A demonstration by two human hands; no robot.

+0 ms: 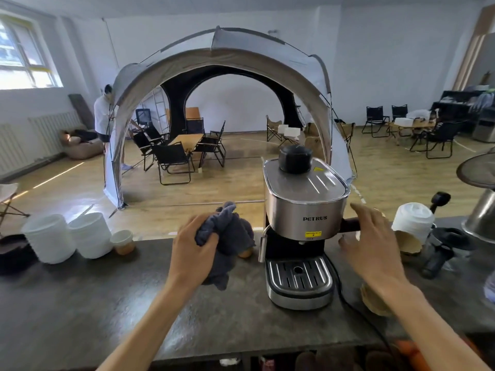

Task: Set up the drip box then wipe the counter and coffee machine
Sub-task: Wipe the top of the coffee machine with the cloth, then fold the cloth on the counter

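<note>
The dark surface [80, 303] carries the coffee machine [301, 226] between both hands. The left hand [192, 250] grips a bunched grey cloth [230, 234]. The right hand [375, 247], fingers spread, holds nothing beside the machine.

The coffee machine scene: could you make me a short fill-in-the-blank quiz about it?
1. The left hand grips a crumpled grey ____.
2. The brand name on the coffee machine reads ____.
3. The right hand is beside the machine with its fingers ____, holding nothing.
4. The metal drip tray sits at the machine's ____.

Missing words: cloth; PETRUS; open; base
</note>
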